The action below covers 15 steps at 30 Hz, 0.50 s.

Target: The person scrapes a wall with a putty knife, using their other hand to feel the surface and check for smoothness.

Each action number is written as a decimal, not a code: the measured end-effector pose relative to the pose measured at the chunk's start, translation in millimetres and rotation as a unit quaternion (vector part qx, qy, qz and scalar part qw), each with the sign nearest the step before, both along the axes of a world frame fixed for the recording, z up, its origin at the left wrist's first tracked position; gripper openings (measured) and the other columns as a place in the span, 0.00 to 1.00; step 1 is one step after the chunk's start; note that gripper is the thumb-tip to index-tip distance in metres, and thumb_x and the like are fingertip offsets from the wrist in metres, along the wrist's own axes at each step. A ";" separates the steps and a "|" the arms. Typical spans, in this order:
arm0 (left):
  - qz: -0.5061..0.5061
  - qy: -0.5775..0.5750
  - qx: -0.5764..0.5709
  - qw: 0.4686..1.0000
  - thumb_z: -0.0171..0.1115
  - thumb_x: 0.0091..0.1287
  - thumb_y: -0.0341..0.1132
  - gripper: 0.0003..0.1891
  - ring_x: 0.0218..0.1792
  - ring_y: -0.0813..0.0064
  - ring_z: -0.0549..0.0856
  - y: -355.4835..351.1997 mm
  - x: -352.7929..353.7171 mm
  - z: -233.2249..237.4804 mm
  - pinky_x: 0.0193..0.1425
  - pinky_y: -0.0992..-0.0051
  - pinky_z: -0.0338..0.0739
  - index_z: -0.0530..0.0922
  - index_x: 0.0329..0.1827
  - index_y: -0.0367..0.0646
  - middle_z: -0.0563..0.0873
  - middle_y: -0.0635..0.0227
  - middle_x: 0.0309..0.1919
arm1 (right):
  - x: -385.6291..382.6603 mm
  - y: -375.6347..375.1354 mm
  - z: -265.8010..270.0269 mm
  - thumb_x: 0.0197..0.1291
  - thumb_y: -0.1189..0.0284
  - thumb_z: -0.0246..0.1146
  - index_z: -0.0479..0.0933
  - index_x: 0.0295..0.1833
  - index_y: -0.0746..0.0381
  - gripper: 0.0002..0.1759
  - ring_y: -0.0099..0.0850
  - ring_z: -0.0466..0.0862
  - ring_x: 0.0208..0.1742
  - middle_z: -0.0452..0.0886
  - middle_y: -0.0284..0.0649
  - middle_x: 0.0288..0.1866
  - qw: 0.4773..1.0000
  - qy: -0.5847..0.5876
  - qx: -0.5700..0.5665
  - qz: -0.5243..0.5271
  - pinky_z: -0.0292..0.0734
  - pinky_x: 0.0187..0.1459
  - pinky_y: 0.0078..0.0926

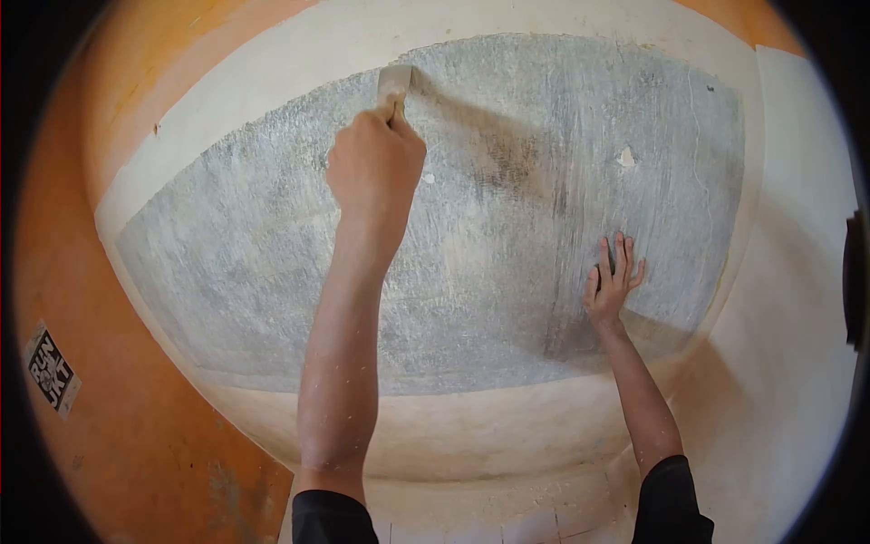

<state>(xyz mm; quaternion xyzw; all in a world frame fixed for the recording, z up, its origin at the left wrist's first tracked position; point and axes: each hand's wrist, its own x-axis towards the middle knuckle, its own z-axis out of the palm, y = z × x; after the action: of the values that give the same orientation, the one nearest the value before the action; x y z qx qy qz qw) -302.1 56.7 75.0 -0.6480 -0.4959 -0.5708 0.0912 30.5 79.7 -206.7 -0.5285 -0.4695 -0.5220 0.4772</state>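
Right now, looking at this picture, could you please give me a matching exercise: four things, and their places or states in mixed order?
1 left hand
2 right hand
3 sticker
4 scraper

a on the orange wall
b flat on the grey patch
c closed in a fist
d at the patch's top edge

Pairs: 1-c, 2-b, 3-a, 4-d

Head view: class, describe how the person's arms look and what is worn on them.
The left sleeve and right sleeve are short and black. Below them the left arm, dotted with pale flecks, and the right arm are bare. No gloves, watch or rings show.
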 end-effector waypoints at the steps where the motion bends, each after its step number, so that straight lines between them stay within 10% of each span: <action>1: 0.001 0.018 0.011 1.000 0.54 0.72 0.43 0.17 0.39 0.48 0.88 1.3 -3.2 -8.3 0.46 0.57 0.82 0.86 0.55 0.48 0.88 0.48 0.35 | -0.7 0.8 2.6 0.71 0.62 0.48 0.72 0.71 0.58 0.27 0.47 0.59 0.80 0.65 0.47 0.77 1.000 0.007 -0.004 -0.003 0.32 0.74 0.61; 9: -0.020 0.026 0.064 0.997 0.52 0.74 0.38 0.15 0.33 0.54 0.88 6.8 -7.7 -6.2 0.35 0.59 0.81 0.85 0.53 0.43 0.88 0.51 0.30 | -10.7 -2.8 -1.4 0.71 0.62 0.51 0.72 0.71 0.58 0.26 0.45 0.58 0.80 0.65 0.47 0.77 0.999 0.035 -0.009 -0.015 0.32 0.74 0.60; 15: -0.138 0.040 -0.039 0.989 0.49 0.77 0.36 0.25 0.32 0.76 0.85 31.8 -14.5 -143.1 0.33 0.74 0.76 0.64 0.77 0.47 0.88 0.50 0.37 | -125.3 -38.2 14.9 0.73 0.63 0.52 0.72 0.70 0.61 0.24 0.43 0.72 0.69 0.73 0.47 0.70 0.974 0.104 -0.106 0.171 0.55 0.71 0.47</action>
<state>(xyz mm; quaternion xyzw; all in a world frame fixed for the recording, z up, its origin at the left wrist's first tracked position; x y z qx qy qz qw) -316.5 88.4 -68.1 -0.7358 -0.4192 -0.5319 0.0057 -94.8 41.5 -191.8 -0.5394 -0.5534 -0.3222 0.5468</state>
